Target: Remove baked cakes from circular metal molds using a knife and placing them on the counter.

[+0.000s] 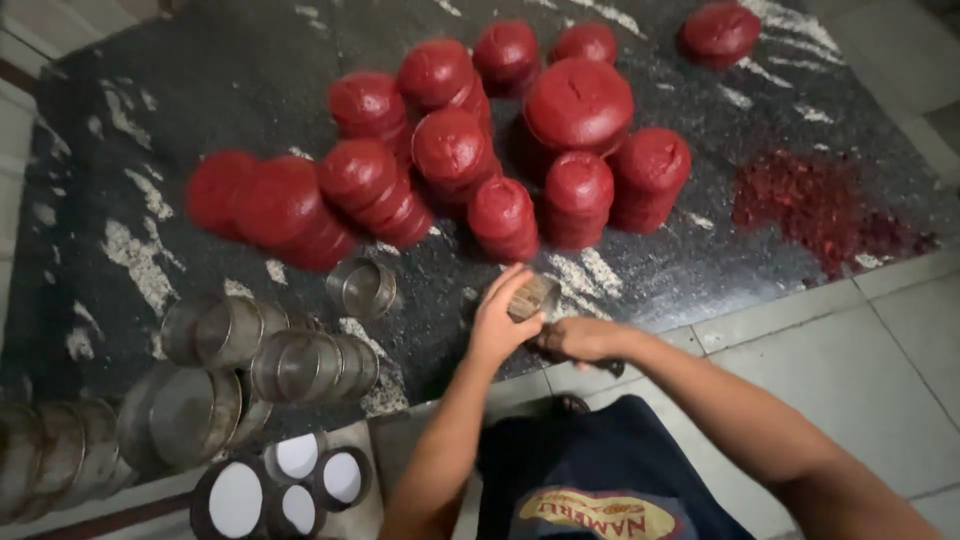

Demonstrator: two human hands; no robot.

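Both hands on one metal ring mould

Here left hand (500,318) curls over a metal ring mould (533,296) on the dark floor mat (230,80); right hand (580,340) grips its lower side. Red moulded cakes (500,215) stand just beyond; empty rings (300,365) lie left.

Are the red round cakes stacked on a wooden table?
No, the red cakes sit in stacks on a dark speckled mat laid over the tiled floor.

Both hands (545,325) together, apparently gripping.
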